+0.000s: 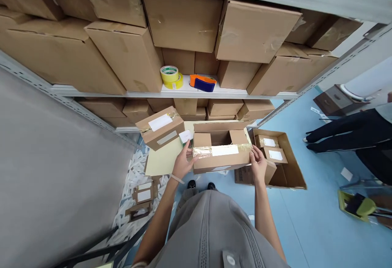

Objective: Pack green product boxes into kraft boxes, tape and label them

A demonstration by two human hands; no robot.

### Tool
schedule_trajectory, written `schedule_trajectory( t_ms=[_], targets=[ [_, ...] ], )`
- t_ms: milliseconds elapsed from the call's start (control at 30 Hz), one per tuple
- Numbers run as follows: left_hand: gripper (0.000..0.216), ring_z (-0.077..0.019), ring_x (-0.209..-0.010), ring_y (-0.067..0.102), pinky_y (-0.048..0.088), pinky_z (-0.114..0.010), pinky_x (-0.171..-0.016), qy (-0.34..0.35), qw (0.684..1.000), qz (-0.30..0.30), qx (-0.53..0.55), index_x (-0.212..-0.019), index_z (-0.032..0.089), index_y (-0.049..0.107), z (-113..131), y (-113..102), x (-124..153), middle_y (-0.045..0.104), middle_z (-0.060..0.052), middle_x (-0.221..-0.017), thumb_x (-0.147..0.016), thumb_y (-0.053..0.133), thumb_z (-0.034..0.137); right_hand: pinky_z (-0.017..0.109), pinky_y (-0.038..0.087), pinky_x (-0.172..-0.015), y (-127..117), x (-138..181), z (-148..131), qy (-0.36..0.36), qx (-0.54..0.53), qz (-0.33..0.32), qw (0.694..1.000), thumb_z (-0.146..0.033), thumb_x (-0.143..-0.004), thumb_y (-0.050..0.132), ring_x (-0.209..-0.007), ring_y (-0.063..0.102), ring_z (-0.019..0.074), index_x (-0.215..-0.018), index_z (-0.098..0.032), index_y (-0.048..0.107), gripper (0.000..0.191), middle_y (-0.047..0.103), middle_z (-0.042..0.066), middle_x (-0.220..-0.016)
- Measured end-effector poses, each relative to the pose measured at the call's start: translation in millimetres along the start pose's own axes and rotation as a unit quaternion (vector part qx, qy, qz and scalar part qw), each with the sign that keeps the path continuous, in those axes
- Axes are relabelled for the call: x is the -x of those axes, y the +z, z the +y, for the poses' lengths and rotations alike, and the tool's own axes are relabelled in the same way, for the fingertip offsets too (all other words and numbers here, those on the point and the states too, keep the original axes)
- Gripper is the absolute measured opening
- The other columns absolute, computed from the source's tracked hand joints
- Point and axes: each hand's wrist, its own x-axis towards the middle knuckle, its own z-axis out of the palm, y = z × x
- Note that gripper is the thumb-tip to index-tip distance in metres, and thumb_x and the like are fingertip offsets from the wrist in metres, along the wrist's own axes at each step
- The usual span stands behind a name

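Between my two hands is an open cardboard box [222, 162], its flaps raised and a white label and clear tape along its near flap. My left hand [183, 162] grips its left end, thumb on the near face. At the opposite end, my right hand [259, 162] holds the right side. The part of the inside that shows is brown cardboard and shadow. A taped cardboard box [162, 131] with white labels stands to the left on a pale yellow tabletop [163, 161]. A small white and green box [185, 136] sits just behind my left hand.
Shelves [131, 94] full of cardboard boxes stand ahead, with tape rolls [171, 78] and an orange and blue item [203, 83]. On the right floor is a large carton [295, 170] holding smaller boxes. Paper scraps [137, 170] litter the left floor. A person [352, 131] is at far right.
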Motion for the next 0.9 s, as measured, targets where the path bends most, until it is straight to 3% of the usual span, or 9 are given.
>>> schedule_trajectory(
  t_ms=[300, 500, 600, 733, 900],
  targets=[
    [0.080, -0.0193, -0.105, 0.062, 0.051, -0.038, -0.094, -0.024, 0.998, 0.048, 0.015, -0.152, 0.019, 0.022, -5, 25, -31, 0.061, -0.012, -0.119, -0.084, 0.060, 0.034, 0.048, 0.043, -0.106, 13, -58, 10, -0.002, -0.052, -0.040, 0.998, -0.046, -0.076, 0.068, -0.120, 0.060, 0.0291, -0.126, -0.013, 0.058, 0.061, 0.064, 0.019, -0.126],
    [0.080, -0.0249, -0.120, 0.054, 0.046, -0.044, -0.101, -0.006, 0.994, 0.080, -0.071, -0.153, 0.020, 0.020, -5, 24, -37, 0.052, -0.016, -0.129, -0.085, 0.059, 0.038, 0.044, 0.051, -0.094, 23, -66, 12, -0.011, -0.024, -0.017, 1.000, -0.049, -0.079, 0.061, -0.107, 0.065, 0.0272, -0.119, -0.013, 0.063, 0.053, 0.067, 0.018, -0.119],
    [0.088, -0.0323, -0.140, 0.032, 0.031, -0.052, -0.112, 0.046, 0.976, 0.111, -0.182, -0.153, 0.020, 0.018, 14, 20, -49, 0.033, -0.020, -0.148, -0.081, 0.063, 0.043, 0.041, 0.053, -0.087, 25, -64, 12, -0.011, -0.001, -0.015, 1.000, -0.050, -0.081, 0.056, -0.097, 0.066, 0.0247, -0.117, -0.014, 0.064, 0.052, 0.068, 0.017, -0.117],
    [0.091, -0.0361, -0.149, 0.004, 0.006, -0.060, -0.117, 0.107, 0.939, 0.107, -0.308, -0.154, 0.021, 0.014, 54, 26, -77, 0.010, -0.016, -0.161, -0.082, 0.063, 0.044, 0.040, 0.053, -0.084, 25, -62, 10, -0.009, -0.001, -0.016, 1.000, -0.050, -0.081, 0.055, -0.093, 0.066, 0.0235, -0.117, -0.013, 0.063, 0.052, 0.068, 0.017, -0.116],
    [0.077, -0.0349, -0.148, 0.009, -0.012, -0.064, -0.112, 0.143, 0.910, 0.057, -0.386, -0.154, 0.021, 0.018, 87, 47, -108, 0.022, -0.014, -0.159, -0.088, 0.054, 0.038, 0.040, 0.052, -0.086, 25, -60, 13, 0.005, -0.024, 0.003, 1.000, -0.048, -0.081, 0.054, -0.095, 0.065, 0.0237, -0.116, -0.011, 0.063, 0.051, 0.067, 0.017, -0.115]
  ],
)
